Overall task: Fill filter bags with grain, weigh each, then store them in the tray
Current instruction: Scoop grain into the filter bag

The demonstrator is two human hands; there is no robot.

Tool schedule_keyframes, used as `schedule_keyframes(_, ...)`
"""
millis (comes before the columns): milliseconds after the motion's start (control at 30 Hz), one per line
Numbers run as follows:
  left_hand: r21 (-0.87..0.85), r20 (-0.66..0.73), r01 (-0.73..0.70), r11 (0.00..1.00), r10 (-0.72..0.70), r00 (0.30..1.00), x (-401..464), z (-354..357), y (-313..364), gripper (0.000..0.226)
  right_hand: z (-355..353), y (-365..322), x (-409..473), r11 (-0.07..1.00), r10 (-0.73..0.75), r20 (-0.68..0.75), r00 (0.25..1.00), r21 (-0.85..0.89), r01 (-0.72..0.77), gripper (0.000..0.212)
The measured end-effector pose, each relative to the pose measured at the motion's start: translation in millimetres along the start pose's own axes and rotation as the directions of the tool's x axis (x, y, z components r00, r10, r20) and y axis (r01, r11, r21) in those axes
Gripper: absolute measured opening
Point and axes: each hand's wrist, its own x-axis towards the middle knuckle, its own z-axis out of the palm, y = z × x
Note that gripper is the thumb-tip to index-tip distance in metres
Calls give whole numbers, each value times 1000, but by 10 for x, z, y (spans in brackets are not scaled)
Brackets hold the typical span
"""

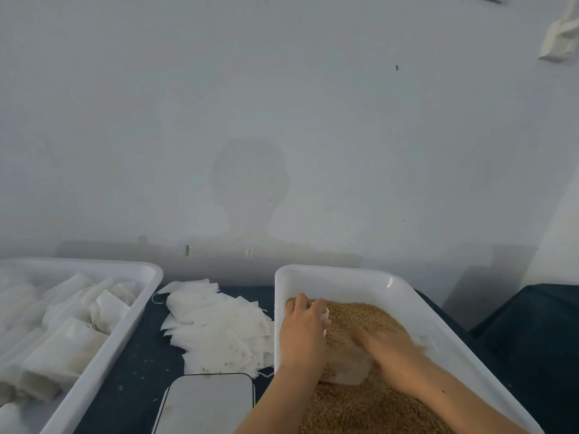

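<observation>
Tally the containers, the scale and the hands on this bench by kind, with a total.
White trays: 2, the filled-bag tray and the grain tray
Weighing scale: 1
Hands: 2, left hand and right hand
Total: 5

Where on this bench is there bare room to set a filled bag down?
Bare dark tabletop runs between the storage tray and the scale, below the empty-bag pile. The grain tray has a bare far end. Crowded: both hands, left hand and right hand, work the grain.
</observation>
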Motion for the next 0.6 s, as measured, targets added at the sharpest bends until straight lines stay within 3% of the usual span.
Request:
schedule_keyframes(300,48,-56,9,999,-6,998,-4,0,-10,29,76,190,-3,946,115,120,986,290,-146,35)
schedule_keyframes(433,194,-15,4,981,-1,1000,-5,-32,6,27,-96,378,-138,929,199,113,974,295,-224,29)
schedule_keyframes(600,236,57,-28,971,15,998,-2,-35,4,23,-371,552,-303,927,278,26,960,253,-276,23)
